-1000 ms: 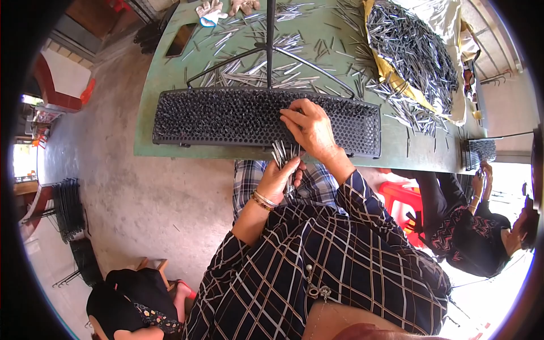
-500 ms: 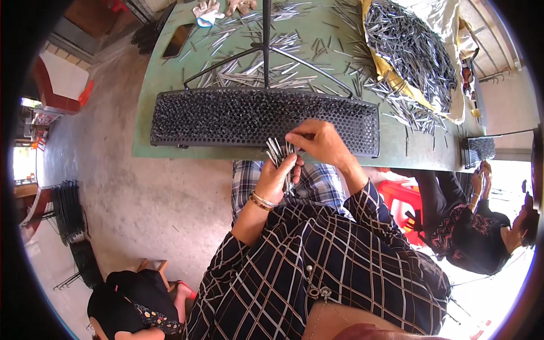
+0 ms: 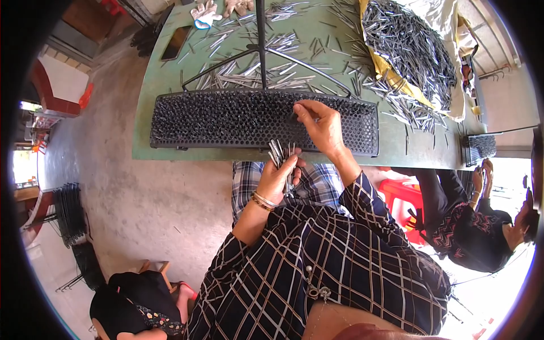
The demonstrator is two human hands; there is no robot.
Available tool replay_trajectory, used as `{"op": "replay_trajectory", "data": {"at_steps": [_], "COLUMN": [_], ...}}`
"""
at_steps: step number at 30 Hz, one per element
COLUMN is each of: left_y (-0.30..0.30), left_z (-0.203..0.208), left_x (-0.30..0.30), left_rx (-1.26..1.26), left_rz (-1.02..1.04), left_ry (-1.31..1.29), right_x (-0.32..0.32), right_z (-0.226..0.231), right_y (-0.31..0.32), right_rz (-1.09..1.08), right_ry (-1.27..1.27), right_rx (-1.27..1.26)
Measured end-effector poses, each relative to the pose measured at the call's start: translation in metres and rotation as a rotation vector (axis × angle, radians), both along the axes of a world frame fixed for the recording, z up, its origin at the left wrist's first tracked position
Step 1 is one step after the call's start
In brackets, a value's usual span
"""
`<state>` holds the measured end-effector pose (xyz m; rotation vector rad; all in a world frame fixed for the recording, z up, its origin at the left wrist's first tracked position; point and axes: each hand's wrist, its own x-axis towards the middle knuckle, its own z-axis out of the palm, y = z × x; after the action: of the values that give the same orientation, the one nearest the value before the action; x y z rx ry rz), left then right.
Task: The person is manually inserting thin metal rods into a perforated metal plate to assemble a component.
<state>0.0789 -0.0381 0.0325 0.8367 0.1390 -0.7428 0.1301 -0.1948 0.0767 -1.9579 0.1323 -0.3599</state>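
Observation:
My left hand (image 3: 276, 177) is closed round a bunch of thin metal strips (image 3: 277, 152), just off the table's near edge. Over a long black perforated rack (image 3: 349, 125), my right hand (image 3: 322, 126) has thumb and forefinger pinched together close to its surface. Whatever sits in that pinch is too small and dark to make out. Short dark pieces (image 3: 209, 116) densely fill the rack's holes on the left and middle, while bare holes show on the right. A black metal frame (image 3: 261, 51) rises behind the rack.
Loose strips (image 3: 283, 41) lie scattered over the green table (image 3: 144, 127). An open sack (image 3: 411, 54) heaped with strips stands at the back right. A phone (image 3: 176, 43) and gloves (image 3: 205, 13) lie back left. Another person (image 3: 473, 226) works at a similar rack (image 3: 480, 148); one sits lower left.
My right hand has moved up and slightly right, from the bunch of strips to above the rack. My left hand still holds the bunch in nearly the same place.

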Motion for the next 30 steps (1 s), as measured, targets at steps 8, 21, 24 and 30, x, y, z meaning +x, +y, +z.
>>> {"op": "replay_trajectory", "data": {"at_steps": [8, 21, 24, 30], "left_y": [0.002, 0.007, 0.005, 0.006], "left_z": [-0.002, -0.007, -0.008, -0.007], "left_x": [-0.002, -0.001, -0.001, -0.001], "left_rx": [0.005, 0.033, 0.027, 0.032], "left_rz": [-0.002, -0.053, -0.058, -0.058], "left_ry": [0.003, 0.005, 0.0, 0.007], "right_x": [-0.006, -0.003, -0.003, -0.004], "right_z": [0.001, 0.0, 0.002, 0.002], "right_y": [0.009, 0.012, 0.012, 0.014], "right_rz": [-0.012, 0.059, 0.098, 0.108], "right_ry": [-0.089, -0.186, -0.197, -0.146], "right_rx": [-0.234, -0.291, -0.305, -0.284]}}
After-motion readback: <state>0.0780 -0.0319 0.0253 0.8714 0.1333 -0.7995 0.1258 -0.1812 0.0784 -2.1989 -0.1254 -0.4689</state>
